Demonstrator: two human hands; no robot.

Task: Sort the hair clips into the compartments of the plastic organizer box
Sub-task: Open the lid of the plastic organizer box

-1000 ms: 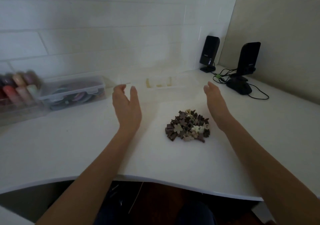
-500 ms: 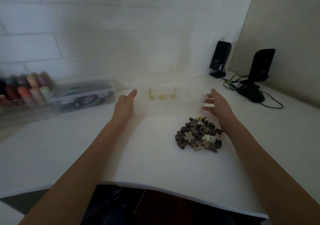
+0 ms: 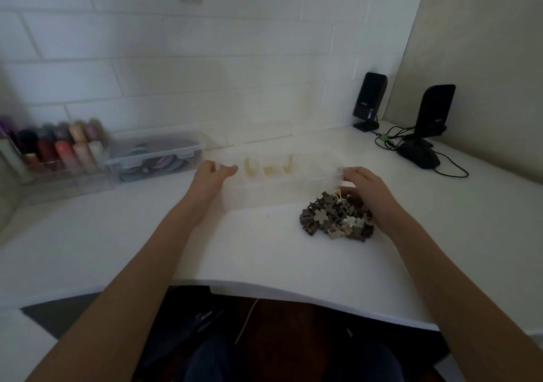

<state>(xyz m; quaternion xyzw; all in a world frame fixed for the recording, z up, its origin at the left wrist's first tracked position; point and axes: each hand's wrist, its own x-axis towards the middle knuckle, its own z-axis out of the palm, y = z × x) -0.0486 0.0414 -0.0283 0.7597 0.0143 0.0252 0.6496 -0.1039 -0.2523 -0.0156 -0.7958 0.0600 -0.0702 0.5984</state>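
White desk (image 3: 123, 249) runs under a white tiled wall (image 3: 182, 67), with only the head view to go by. Straight ahead of me at 12 o'clock lies the clear box (image 3: 282, 182), so pale against the desk that its dividers barely show; a few yellowish bits sit in its far compartments, too blurred to name. My left hand (image 3: 210, 177) grips the box's left end, fingers curled over the rim, thumb towards the middle. My right hand (image 3: 368, 187) holds the right end, fingers bent over the edge; its palm side is hidden from me. At 2 o'clock from the desk's near edge, just before the box's right end, lies the heap of clips (image 3: 338, 218), brown, grey and cream, some flower-shaped. My right wrist covers the heap's right edge, and I cannot tell whether it touches.

Off at 10 o'clock stands a lidded tub (image 3: 155, 155) with dim coloured things inside, and beside it a rack of bottles (image 3: 55, 146), smeared by blur. At 1 to 2 o'clock two black speakers (image 3: 369, 99) stand by the wall, cables (image 3: 390, 140) trailing to a dark mouse (image 3: 418, 155). Below the desk edge, my lap is dark and unclear.
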